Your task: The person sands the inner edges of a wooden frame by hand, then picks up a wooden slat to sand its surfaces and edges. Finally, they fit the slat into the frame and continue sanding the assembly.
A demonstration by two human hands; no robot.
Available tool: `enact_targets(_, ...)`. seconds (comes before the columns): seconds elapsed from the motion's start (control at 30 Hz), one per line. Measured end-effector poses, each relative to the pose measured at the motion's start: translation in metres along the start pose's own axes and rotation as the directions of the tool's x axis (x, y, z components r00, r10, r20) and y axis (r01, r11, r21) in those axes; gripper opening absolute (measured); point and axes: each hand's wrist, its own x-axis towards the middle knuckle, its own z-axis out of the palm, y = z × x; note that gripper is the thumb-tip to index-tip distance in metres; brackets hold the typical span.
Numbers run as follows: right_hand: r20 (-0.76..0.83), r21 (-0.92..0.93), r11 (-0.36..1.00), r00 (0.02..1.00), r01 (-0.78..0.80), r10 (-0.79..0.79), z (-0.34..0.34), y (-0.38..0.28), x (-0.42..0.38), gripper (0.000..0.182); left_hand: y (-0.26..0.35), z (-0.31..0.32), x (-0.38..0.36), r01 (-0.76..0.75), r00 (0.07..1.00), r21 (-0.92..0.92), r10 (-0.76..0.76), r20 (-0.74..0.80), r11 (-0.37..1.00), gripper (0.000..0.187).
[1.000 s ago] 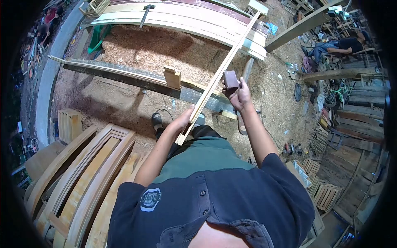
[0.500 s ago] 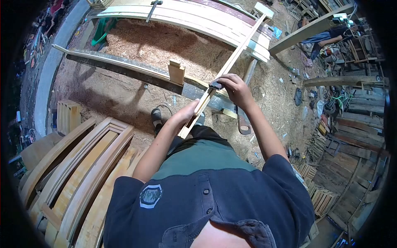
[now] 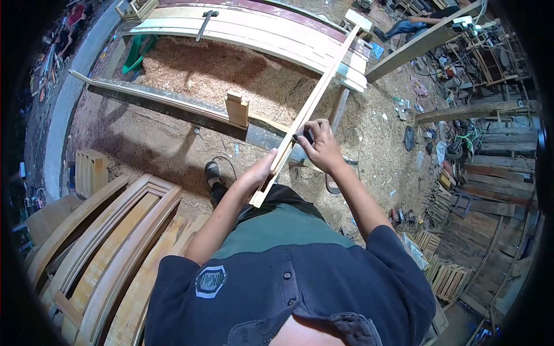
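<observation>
A long, narrow wooden frame piece [image 3: 314, 102] runs from near my waist out to the far planks. My left hand [image 3: 259, 171] is wrapped round its near part. Beside the piece, my right hand [image 3: 321, 145] is closed on a small dark object [image 3: 305, 138] that touches the wood's right side; the fingers partly cover it. Under the piece lies a dark beam [image 3: 262, 137], and a short wooden block [image 3: 237, 109] stands upright on it to the left.
Long planks [image 3: 259, 34] lie across the back with a hammer [image 3: 206, 24] on them. Curved wooden frames [image 3: 115, 242] are stacked at lower left. A post [image 3: 427, 40] slants at upper right, near a person's leg [image 3: 404, 26]. Wood shavings [image 3: 190, 66] cover the ground.
My right hand has come down along the wooden piece toward me with the dark object. The view has shifted slightly. My left hand keeps its hold on the wood.
</observation>
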Motion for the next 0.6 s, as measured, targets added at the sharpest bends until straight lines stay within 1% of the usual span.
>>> enact_targets(0.07, 0.063, 0.125, 0.992, 0.998, -0.032, 0.024, -0.003, -0.002, -0.003, 0.042, 0.003, 0.002, -0.003, 0.045, 0.999, -0.037, -0.045, -0.016, 0.998, 0.064)
enact_targets(0.1, -0.011, 0.113, 0.993, 0.999, 0.033, -0.032, -0.003, -0.003, -0.005, 0.046, -0.001, -0.004, 0.001, 0.048, 0.996, -0.012, -0.047, 0.069, 0.999, 0.072)
enact_targets(0.13, -0.014, 0.111, 0.993, 0.999, 0.038, -0.036, -0.004, -0.005, -0.007, 0.046, -0.005, -0.007, 0.004, 0.043, 0.997, -0.012, -0.042, 0.068, 0.999, 0.072)
enact_targets(0.2, -0.097, 0.080, 0.988, 0.988, 0.132, -0.124, -0.006, -0.011, -0.012, 0.052, -0.005, -0.009, 0.001, 0.053, 0.995, 0.042, -0.056, 0.077, 0.998, 0.073)
enact_targets(0.23, -0.074, 0.096, 0.994, 0.996, 0.061, -0.054, -0.004, -0.009, -0.015, 0.055, -0.001, -0.002, -0.005, 0.040, 0.998, 0.009, -0.041, 0.051, 0.999, 0.073)
enact_targets(0.27, -0.074, 0.095, 0.994, 0.996, 0.060, -0.053, -0.001, -0.005, -0.014, 0.055, 0.005, -0.001, -0.008, 0.040, 0.998, 0.009, -0.041, 0.052, 0.999, 0.073)
enact_targets(0.33, -0.166, 0.126, 0.986, 0.983, 0.105, -0.083, 0.002, 0.001, -0.015, 0.047, 0.008, 0.001, -0.013, 0.078, 0.993, 0.019, -0.080, 0.092, 0.997, 0.074)
enact_targets(0.37, -0.182, 0.130, 0.985, 0.980, 0.109, -0.084, 0.001, 0.005, -0.015, 0.040, 0.001, 0.005, -0.010, 0.018, 0.997, -0.034, -0.016, 0.079, 0.999, 0.077)
enact_targets(0.4, -0.183, 0.145, 0.984, 0.980, 0.102, -0.075, -0.003, 0.002, -0.014, 0.034, 0.001, 0.007, -0.011, 0.029, 0.997, -0.040, -0.026, 0.078, 0.999, 0.077)
enact_targets(0.47, -0.170, 0.222, 0.970, 0.984, 0.094, -0.057, -0.003, 0.006, -0.012, 0.030, 0.001, 0.005, -0.013, 0.073, 0.995, 0.044, -0.076, 0.071, 0.996, 0.080)
enact_targets(0.5, -0.133, 0.272, 0.961, 0.991, 0.056, -0.020, -0.005, 0.004, -0.011, 0.027, 0.020, 0.016, -0.038, 0.113, 0.993, 0.008, -0.113, 0.022, 0.994, 0.081)
enact_targets(0.53, -0.129, 0.274, 0.960, 0.991, 0.055, -0.020, -0.005, 0.005, -0.010, 0.027, 0.017, 0.014, -0.038, 0.115, 0.993, 0.005, -0.115, 0.020, 0.993, 0.081)
enact_targets(0.6, -0.128, 0.244, 0.968, 0.991, 0.063, -0.033, -0.005, 0.006, -0.012, 0.028, 0.007, 0.008, -0.031, 0.079, 0.994, 0.048, -0.082, 0.069, 0.996, 0.077)
